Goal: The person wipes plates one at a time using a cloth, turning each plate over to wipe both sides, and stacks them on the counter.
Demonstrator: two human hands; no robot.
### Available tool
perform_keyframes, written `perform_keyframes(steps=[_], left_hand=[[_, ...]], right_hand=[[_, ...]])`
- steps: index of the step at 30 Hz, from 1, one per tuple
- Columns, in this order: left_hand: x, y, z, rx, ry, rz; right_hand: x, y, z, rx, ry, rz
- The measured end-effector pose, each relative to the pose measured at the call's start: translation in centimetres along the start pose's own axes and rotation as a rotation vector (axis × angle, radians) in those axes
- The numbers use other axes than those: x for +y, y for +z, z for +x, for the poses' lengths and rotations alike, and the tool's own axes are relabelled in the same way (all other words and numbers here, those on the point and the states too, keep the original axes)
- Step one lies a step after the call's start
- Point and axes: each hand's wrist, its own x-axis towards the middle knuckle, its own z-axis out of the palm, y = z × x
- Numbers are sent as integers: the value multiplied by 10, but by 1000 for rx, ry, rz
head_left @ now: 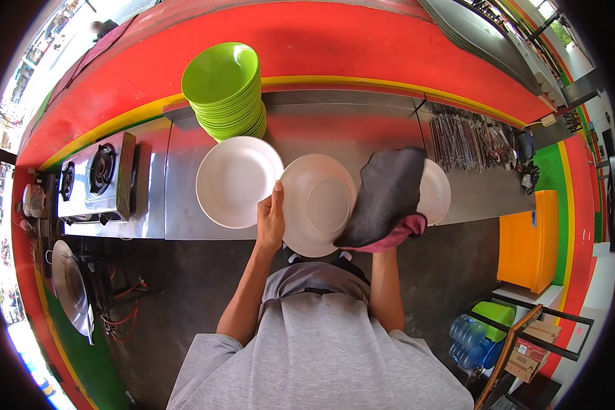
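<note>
A white bowl (319, 198), its underside with the foot ring facing the camera, is held above the counter's front edge. My left hand (271, 219) is closed on its left rim, thumb up. My right hand, mostly covered by a dark grey and maroon cloth (389, 195), is at the bowl's right side; its fingers are hidden. Just left of the held bowl, another white bowl (239, 181) stands with its inside up. Partly behind the cloth, a white dish (434, 191) rests on the counter. A tall stack of green bowls (222, 82) rises behind the left white bowl.
The steel counter (184, 205) runs along a red wall. At its left stands a two-burner stove (101, 174). Many wrapped utensils (468, 140) lie at the right back. An orange container (528, 239), blue water bottles (468, 342) and a cardboard box (523, 365) are at the right.
</note>
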Motion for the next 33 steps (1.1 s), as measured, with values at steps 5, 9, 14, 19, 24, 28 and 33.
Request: perform_keyframes(steps=[5,9,14,19,24,28,33], left_hand=[[-15,-2,5,4,9,-13],[-14,-1,3,58,33,-18],[-21,-6,4,67,2,-57],[-16,-6,1,62,-10,-66],[-17,0,-1,61,-11,8],[-25,8,-3,37,59,178],[0,16,-16,-51,111,414]], right_hand=[[-1,11,8,-25,10,67],[6,-4,8,-48,27,109],[3,-26,-4,-104,59,186],[-10,-43,-4,-141,83,282],[-42,-31,-14,-199,80,399],[-81,7,-41,-298,83,485],[-105,44,-50,-267,113,511]])
